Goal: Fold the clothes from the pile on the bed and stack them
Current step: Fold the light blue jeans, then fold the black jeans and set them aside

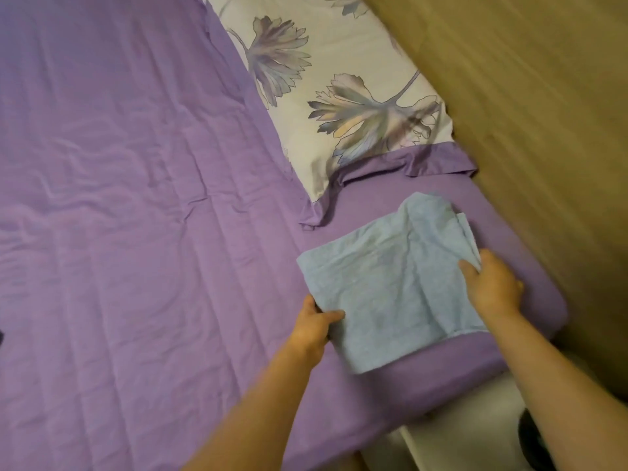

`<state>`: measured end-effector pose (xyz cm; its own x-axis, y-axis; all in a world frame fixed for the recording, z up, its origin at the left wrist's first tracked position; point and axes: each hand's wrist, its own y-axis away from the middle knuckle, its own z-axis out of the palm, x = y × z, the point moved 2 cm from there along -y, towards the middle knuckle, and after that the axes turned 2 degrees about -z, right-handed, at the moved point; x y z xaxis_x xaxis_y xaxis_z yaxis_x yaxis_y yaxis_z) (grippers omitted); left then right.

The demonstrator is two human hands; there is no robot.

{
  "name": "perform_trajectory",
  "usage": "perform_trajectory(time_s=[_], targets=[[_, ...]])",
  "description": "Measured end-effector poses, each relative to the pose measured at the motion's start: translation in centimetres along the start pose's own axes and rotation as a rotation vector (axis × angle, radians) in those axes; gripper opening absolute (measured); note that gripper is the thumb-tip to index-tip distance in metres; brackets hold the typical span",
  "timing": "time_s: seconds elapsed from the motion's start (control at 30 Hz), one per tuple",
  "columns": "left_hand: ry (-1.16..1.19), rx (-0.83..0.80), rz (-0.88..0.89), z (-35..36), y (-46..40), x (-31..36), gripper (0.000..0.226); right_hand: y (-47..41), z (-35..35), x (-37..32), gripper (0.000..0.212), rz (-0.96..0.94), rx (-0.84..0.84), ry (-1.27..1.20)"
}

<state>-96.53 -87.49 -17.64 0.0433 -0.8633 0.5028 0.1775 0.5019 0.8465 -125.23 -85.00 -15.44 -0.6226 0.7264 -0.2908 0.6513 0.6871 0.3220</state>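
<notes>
blue cloth (390, 287) folded on purple bed (136, 232) | left hand (314, 326) pinches its edge | right hand (492, 287) pinches its side

Left hand (314, 326) and right hand (491, 287) grip a folded blue cloth (390, 283) on the purple bed (136, 232).

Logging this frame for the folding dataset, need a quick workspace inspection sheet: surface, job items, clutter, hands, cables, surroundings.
Surface: purple bed sheet, wrinkled.
Job's things: one light blue folded garment flat near the bed's corner; no pile or stack in view.
Clutter: floral pillow at the head of the bed.
Grippers: left hand pinches the garment's left edge; right hand grips its right edge.
Cables: nothing seen.
Surroundings: wooden panel on the right; pale floor, a dark object at the lower right, too cropped to identify.
</notes>
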Motion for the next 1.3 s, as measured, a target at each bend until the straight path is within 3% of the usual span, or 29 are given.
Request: perform_trajectory(time_s=[0.1, 0.2, 0.27, 0.33, 0.47, 0.63, 0.77, 0.87, 0.97, 1.13, 1.3], targets=[[-0.286, 0.093, 0.164, 1.1, 0.1, -0.3, 0.075, -0.5, 0.1, 0.5, 0.051, -0.01, -0.028, 0.055], [-1.193, 0.304, 0.409, 1.1, 0.1, -1.1, 0.096, 0.5, 1.3, -0.6, 0.072, -0.176, -0.052, 0.148], [-1.509, 0.2, 0.511, 1.6, -0.3, -2.1, 0.094, 1.6, 3.3, -1.6, 0.078, -0.259, -0.182, 0.153], [-1.598, 0.092, 0.445, 1.8, -1.1, -3.1, 0.094, 2.7, 5.5, -2.2, 0.087, -0.278, -0.353, 0.163], [-1.703, 0.046, 0.299, 1.3, -3.1, -3.7, 0.112, 3.1, 8.5, -1.7, 0.105, -0.308, -0.545, 0.319], [-1.824, 0.061, 0.236, 1.8, -3.8, -4.0, 0.117, 2.7, 9.5, -2.4, 0.105, -0.28, -0.527, 0.462], [-1.543, -0.021, 0.231, 1.2, -2.5, -2.9, 0.092, 3.7, 8.9, -4.3, 0.103, -0.231, -0.507, 0.522], [-1.369, 0.013, 0.214, -1.6, -0.7, -1.4, 0.068, 5.0, 8.0, -5.9, 0.086, -0.252, -0.463, 0.499], [-1.291, 0.092, 0.116, -5.6, 1.7, -0.7, 0.059, 7.8, 7.7, -7.9, 0.068, -0.364, -0.398, 0.47], [-1.32, 0.137, 0.063, -11.4, 7.5, -0.8, 0.051, 14.6, 8.7, -13.5, 0.062, -0.641, -0.484, 0.486], [-1.255, 0.349, 0.067, -17.5, 14.2, -1.5, 0.045, 22.2, 9.6, -20.3, 0.042, -0.962, -0.564, 0.516]])
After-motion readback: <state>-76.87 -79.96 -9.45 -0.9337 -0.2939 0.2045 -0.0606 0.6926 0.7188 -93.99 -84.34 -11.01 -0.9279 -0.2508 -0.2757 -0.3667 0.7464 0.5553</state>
